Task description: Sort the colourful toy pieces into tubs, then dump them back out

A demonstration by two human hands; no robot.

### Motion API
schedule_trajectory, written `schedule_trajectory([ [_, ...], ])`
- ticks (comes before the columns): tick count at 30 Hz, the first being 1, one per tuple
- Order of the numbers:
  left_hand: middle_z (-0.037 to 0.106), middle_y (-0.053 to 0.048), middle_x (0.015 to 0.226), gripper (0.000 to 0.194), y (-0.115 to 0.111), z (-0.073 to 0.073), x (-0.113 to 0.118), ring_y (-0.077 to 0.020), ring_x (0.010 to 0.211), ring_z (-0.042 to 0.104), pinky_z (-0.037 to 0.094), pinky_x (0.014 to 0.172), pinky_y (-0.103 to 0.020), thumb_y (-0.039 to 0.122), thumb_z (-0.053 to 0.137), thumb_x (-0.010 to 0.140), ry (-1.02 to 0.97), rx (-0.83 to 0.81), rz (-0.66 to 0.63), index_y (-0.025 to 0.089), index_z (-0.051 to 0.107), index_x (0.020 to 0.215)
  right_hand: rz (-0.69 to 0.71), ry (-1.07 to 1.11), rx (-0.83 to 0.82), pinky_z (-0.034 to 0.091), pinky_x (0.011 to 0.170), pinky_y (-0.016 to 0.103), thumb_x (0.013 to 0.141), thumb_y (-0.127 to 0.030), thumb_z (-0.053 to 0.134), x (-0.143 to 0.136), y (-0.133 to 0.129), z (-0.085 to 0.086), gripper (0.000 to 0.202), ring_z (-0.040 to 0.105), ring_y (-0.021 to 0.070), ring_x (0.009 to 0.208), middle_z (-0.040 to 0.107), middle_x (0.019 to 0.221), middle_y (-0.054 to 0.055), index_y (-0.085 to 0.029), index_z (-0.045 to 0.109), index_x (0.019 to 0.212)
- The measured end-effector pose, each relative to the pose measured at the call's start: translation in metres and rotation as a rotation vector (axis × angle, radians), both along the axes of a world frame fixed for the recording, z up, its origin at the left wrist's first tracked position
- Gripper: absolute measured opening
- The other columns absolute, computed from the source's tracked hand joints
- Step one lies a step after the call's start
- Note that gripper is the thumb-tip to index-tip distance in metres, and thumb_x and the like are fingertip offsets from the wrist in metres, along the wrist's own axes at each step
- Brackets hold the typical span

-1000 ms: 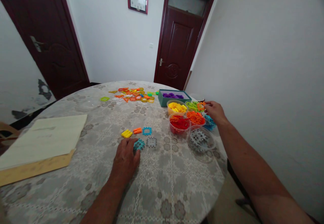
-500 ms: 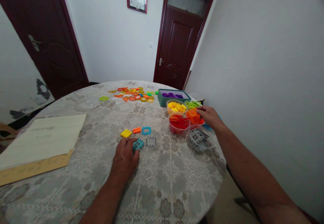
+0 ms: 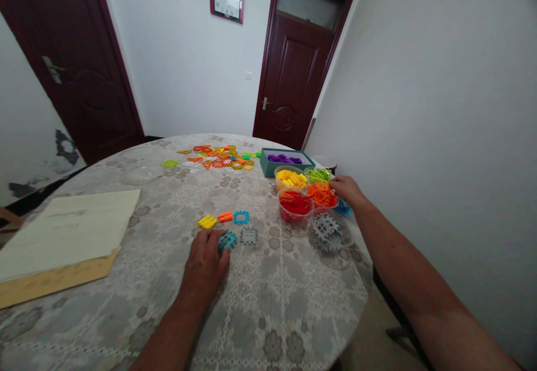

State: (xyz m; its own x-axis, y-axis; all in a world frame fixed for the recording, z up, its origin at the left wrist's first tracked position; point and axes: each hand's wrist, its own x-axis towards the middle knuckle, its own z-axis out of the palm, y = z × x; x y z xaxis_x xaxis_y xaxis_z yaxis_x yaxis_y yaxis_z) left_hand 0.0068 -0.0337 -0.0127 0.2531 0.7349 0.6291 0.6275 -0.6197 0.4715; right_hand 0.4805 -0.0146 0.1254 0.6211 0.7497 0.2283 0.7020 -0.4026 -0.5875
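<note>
My left hand (image 3: 206, 259) rests on the table, thumb and fingers closed round the edge of a teal interlocking plastic piece (image 3: 227, 240). Beside it lie a grey square piece (image 3: 249, 236), a blue square frame (image 3: 241, 217), orange sticks (image 3: 225, 216) and yellow sticks (image 3: 207, 221). My right hand (image 3: 349, 189) is at the right rim of a clear bowl of orange pieces (image 3: 320, 193), its fingertips pinched together. What they hold, if anything, is too small to make out. Blue pieces (image 3: 344, 208) show just below that hand.
Clear bowls of yellow (image 3: 292, 179), red (image 3: 296, 205), green (image 3: 319, 174) and grey pieces (image 3: 328, 231) stand close together. A green box (image 3: 268, 165) with purple pieces is behind them. Mixed pieces (image 3: 218, 158) lie at the back, paper sheets (image 3: 75, 225) at left.
My right hand has shifted slightly right, off the orange pieces to the bowl's rim, uncovering more of the blue pieces. The left hand keeps its place on the teal piece.
</note>
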Motion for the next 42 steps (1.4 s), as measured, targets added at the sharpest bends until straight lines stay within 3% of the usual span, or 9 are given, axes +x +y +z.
schedule_trajectory([
  [4,0.058,-0.012,0.119,0.034,0.001,0.000,0.000,-0.0315,0.115,0.061,0.054,0.105,-0.053,0.020,0.057,0.090,-0.006,-0.008,-0.010,0.022,0.061,0.124,-0.014,-0.092,-0.006,0.050,0.072,0.029,0.075,-0.018,0.063,-0.004,-0.004,0.002,0.018,0.072,0.0250,0.079,0.075,0.071,0.009,-0.014,0.081,0.076],
  [8,0.057,-0.012,0.123,0.039,-0.002,0.006,0.002,-0.0315,0.121,0.059,0.052,0.110,-0.054,0.019,0.057,0.091,-0.030,-0.027,-0.019,0.024,0.057,0.130,-0.019,-0.185,0.079,0.050,0.089,0.034,0.084,-0.022,0.058,-0.026,-0.023,0.012,0.029,0.071,0.0273,0.099,0.080,0.103,0.013,-0.016,0.082,0.100],
  [11,0.055,-0.012,0.129,0.048,-0.008,0.015,0.004,-0.0298,0.126,0.056,0.049,0.114,-0.052,0.016,0.059,0.091,-0.073,-0.042,-0.025,0.024,0.052,0.137,0.066,-0.222,0.302,0.052,0.090,0.037,0.091,-0.030,0.055,-0.069,-0.046,0.016,0.034,0.071,0.0264,0.095,0.079,0.107,0.012,-0.018,0.079,0.111],
  [14,0.052,-0.013,0.135,0.058,-0.014,0.022,0.006,-0.0283,0.129,0.055,0.050,0.113,-0.050,0.015,0.060,0.091,-0.109,-0.071,-0.031,0.024,0.047,0.146,0.341,-0.136,0.361,0.054,0.086,0.038,0.094,-0.036,0.057,-0.133,-0.069,0.013,0.029,0.070,0.0254,0.090,0.078,0.103,0.009,-0.022,0.079,0.108],
  [18,0.047,-0.013,0.142,0.069,-0.020,0.027,0.006,-0.0260,0.127,0.058,0.051,0.111,-0.048,0.015,0.062,0.092,-0.144,-0.102,-0.064,0.029,0.038,0.155,0.733,0.085,0.156,0.054,0.079,0.036,0.095,-0.037,0.062,-0.218,-0.078,-0.013,0.025,0.070,0.0224,0.083,0.078,0.098,0.006,-0.025,0.077,0.111],
  [22,0.048,-0.013,0.143,0.069,-0.023,0.028,0.006,-0.0265,0.131,0.056,0.050,0.114,-0.049,0.016,0.063,0.093,-0.143,-0.075,-0.150,0.029,0.037,0.155,0.836,0.332,0.049,0.053,0.071,0.032,0.096,-0.038,0.062,-0.266,-0.058,-0.055,0.033,0.070,0.0194,0.077,0.076,0.094,0.004,-0.022,0.073,0.123],
  [28,0.051,-0.013,0.145,0.064,-0.024,0.026,0.008,-0.0278,0.136,0.053,0.050,0.114,-0.049,0.017,0.062,0.093,-0.157,-0.094,-0.214,0.028,0.042,0.153,0.755,0.437,0.065,0.055,0.076,0.033,0.092,-0.032,0.061,-0.271,-0.045,-0.091,0.029,0.070,0.0215,0.085,0.076,0.101,0.006,-0.020,0.075,0.115],
  [34,0.055,-0.010,0.131,0.063,-0.021,0.027,0.006,-0.0221,0.115,0.060,0.057,0.104,-0.043,0.015,0.066,0.092,-0.237,-0.083,-0.136,0.027,0.046,0.150,0.824,0.016,0.135,0.048,0.110,0.042,0.094,-0.020,0.053,-0.246,-0.053,-0.098,0.036,0.063,0.0264,0.123,0.069,0.129,0.013,-0.018,0.070,0.126],
  [42,0.049,-0.007,0.131,0.057,-0.016,0.024,0.005,-0.0195,0.115,0.062,0.062,0.099,-0.039,0.013,0.066,0.090,-0.352,-0.129,-0.084,0.030,0.055,0.142,0.834,-0.125,-0.095,0.050,0.104,0.038,0.090,-0.026,0.069,-0.249,-0.056,-0.105,0.051,0.063,0.0271,0.119,0.062,0.131,0.014,-0.020,0.062,0.140],
])
